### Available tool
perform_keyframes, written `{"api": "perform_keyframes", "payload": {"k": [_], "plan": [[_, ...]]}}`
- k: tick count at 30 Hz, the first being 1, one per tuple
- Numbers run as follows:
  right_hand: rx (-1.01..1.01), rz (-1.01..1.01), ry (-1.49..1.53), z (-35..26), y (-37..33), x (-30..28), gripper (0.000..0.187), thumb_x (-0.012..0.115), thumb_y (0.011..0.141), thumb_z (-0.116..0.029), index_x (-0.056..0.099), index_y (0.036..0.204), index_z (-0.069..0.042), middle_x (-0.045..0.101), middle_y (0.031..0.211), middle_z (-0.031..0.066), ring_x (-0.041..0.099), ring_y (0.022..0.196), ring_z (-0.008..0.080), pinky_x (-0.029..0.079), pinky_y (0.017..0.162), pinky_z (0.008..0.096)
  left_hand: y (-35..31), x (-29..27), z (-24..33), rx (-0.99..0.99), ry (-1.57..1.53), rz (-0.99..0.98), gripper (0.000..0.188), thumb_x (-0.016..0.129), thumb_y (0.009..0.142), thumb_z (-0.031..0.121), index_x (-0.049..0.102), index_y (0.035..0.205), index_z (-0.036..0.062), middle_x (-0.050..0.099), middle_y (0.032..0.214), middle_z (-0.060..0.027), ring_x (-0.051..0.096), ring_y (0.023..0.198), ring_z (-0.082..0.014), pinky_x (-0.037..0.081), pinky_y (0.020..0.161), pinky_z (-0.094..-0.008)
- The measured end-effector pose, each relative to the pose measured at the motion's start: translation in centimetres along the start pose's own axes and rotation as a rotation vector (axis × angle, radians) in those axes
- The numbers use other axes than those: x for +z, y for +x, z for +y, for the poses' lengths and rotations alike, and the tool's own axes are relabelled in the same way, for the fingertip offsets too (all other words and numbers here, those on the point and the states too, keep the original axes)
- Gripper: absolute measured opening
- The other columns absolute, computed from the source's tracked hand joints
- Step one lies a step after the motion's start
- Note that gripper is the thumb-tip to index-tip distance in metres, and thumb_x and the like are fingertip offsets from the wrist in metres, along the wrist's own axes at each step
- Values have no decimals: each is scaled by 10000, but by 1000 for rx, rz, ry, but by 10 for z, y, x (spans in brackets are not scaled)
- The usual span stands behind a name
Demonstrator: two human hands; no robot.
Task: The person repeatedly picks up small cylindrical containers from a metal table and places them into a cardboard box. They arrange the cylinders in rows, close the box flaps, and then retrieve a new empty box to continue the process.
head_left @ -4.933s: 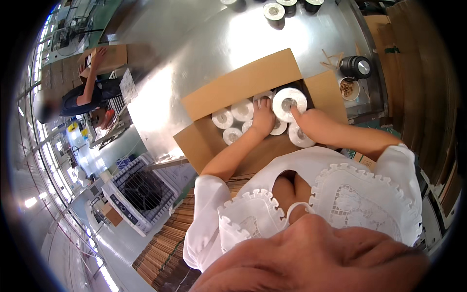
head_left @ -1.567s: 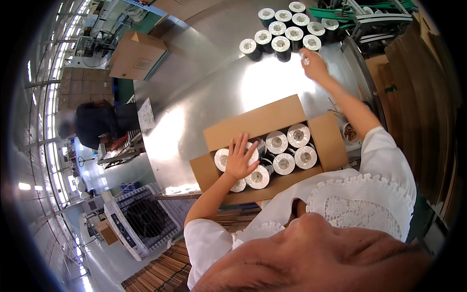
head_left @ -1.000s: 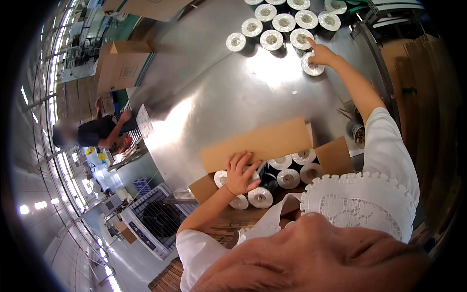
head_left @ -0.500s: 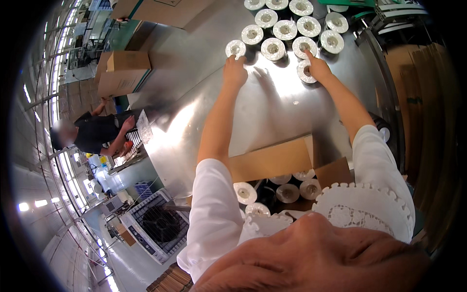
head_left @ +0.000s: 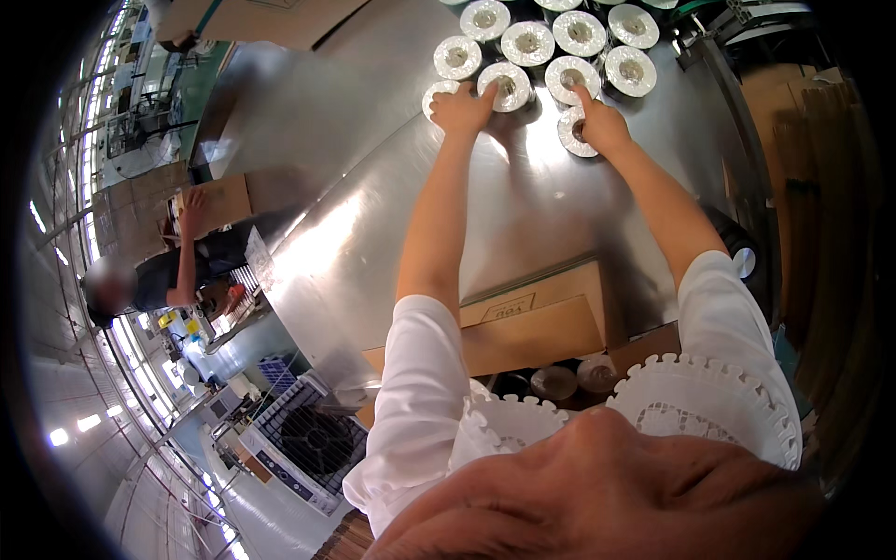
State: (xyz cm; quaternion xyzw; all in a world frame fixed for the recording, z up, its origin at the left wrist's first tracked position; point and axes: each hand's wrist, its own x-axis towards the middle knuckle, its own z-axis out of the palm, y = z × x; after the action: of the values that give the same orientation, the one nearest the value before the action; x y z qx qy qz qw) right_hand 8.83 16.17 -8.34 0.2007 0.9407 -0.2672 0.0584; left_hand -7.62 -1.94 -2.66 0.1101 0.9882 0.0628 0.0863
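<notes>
While the left hand (head_left: pixel 460 107) grips one round roll (head_left: pixel 505 86) (shiny-topped), the right hand (head_left: pixel 598 123) clasps another (head_left: pixel 572 133)

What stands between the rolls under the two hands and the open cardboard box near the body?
Nothing visible: bare metal table lies between the rolls under the left hand and right hand and the box.

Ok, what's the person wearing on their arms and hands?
Both hands, left and right, are bare: no gloves, rings or watch visible. Forearms are bare too. Short white sleeves cover the upper arms, and the white top has a scalloped lace collar.
</notes>
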Motion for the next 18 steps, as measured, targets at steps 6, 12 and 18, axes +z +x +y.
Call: {"api": "perform_keyframes", "payload": {"k": [6,12,18], "plan": [[46,-68,35,-19,-4,-17,682,628,737,-105,319,1335,-215,638,895,208,629,821,391,501,712,479,-1,15,-17,19,-71,-171,532,639,644,594,715,947,163,640,976,-175,537,1017,-323,466,835,-398],[83,-87,60,-18,-9,-18,714,619,752,-92,284,1368,-222,636,939,215,623,884,383,486,762,466,-123,-127,-62,-18,-546,-300,415,739,666,432,722,965,145,682,926,-120,656,831,-211,503,703,-296],[-81,-75,307,-13,-56,-54,760,647,698,-40,289,1357,-160,631,978,232,603,936,408,466,818,436,-306,-282,-137,-176,-1399,-476,419,650,823,160,553,1183,-32,633,1074,-147,621,993,-213,536,820,-333]]}}
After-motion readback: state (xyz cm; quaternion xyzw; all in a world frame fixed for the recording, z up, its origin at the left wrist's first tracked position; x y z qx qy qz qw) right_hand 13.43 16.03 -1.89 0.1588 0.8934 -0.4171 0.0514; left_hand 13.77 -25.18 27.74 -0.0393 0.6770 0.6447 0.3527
